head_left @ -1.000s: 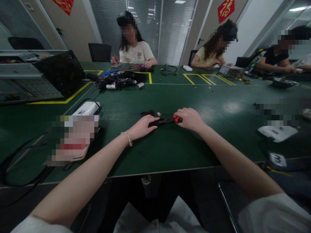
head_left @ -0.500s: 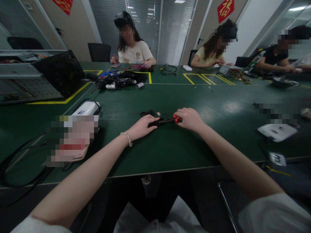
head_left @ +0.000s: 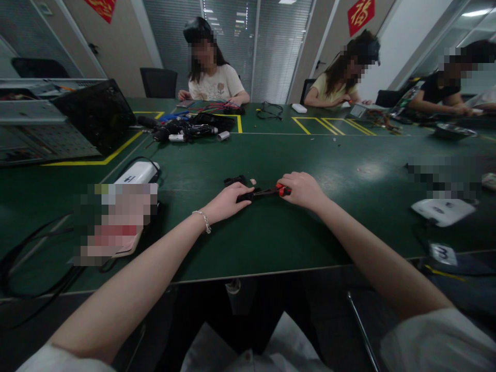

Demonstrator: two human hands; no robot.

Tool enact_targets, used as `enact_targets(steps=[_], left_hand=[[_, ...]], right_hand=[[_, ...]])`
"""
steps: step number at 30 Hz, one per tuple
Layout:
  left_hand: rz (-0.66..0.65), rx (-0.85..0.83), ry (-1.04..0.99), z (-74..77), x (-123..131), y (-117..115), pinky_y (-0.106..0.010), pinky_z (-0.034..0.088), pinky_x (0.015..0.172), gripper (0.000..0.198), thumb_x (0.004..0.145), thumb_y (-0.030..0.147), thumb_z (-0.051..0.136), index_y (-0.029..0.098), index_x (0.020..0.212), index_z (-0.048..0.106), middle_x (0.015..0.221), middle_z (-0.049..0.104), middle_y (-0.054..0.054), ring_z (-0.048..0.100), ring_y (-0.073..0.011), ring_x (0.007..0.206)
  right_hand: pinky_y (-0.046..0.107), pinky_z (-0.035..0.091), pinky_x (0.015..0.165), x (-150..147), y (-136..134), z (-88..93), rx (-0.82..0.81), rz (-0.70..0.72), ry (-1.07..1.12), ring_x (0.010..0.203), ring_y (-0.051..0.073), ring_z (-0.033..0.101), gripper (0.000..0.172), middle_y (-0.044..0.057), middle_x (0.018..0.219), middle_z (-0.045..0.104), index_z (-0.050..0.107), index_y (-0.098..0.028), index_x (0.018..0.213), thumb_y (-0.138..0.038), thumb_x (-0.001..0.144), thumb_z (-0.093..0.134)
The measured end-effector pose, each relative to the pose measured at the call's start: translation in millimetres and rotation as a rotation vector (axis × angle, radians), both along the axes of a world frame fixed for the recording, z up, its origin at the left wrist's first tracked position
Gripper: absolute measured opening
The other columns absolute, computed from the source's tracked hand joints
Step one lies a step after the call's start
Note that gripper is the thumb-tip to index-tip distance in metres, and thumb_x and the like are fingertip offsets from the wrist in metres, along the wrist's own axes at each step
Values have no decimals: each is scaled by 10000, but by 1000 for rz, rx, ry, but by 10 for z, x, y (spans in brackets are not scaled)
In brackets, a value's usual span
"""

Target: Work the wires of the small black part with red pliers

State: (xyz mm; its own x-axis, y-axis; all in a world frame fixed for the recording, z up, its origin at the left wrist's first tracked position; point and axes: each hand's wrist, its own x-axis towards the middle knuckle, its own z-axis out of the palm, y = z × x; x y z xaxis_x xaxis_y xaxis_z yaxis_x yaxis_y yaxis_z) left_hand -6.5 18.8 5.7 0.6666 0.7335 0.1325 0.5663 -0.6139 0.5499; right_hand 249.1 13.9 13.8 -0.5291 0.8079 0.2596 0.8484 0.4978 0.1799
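The left hand (head_left: 228, 203) pinned a small black piece (head_left: 245, 197) to the green counter (head_left: 271, 232). The right hand (head_left: 304, 190) gripped a red-handled tool (head_left: 281, 190), its tip meeting that piece between both hands. Another black part (head_left: 234, 181) lay just beyond the left hand.

Open table (head_left: 294, 155) ahead, black part (head_left: 234, 181) near, cables (head_left: 34, 243) left

I'm seeing the table (head_left: 271, 237) showing a smooth, matt green mat. The pliers (head_left: 267, 192) are showing dark metal and glossy red plastic grips. The black part (head_left: 245, 197) under my left hand (head_left: 227, 203) is looking like matt plastic. The bracelet (head_left: 204, 220) is looking beaded and pale; the white box (head_left: 136, 173) is gleaming as smooth plastic.
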Motion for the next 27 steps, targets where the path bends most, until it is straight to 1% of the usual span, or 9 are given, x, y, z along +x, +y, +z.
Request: enact_targets(steps=[19,27], left_hand=[[-4,27,-2,-26,4,10,-339,402,935,416,847,262,515,185,1255,481,1170,523,-76,519,-182,1030],[-6,16,-8,-27,-2,14,-341,405,923,424,841,256,523,196,1258,476,1153,530,-71,522,-181,1015]], right_hand=[[300,331,627,12,18,-27,7,11,5,766,184,519,248,56,876,625,617,-179,931,-298,745,502],[298,351,655,4,19,-31,7,21,17,752,176,514,241,57,850,622,616,-173,921,-293,756,488]])
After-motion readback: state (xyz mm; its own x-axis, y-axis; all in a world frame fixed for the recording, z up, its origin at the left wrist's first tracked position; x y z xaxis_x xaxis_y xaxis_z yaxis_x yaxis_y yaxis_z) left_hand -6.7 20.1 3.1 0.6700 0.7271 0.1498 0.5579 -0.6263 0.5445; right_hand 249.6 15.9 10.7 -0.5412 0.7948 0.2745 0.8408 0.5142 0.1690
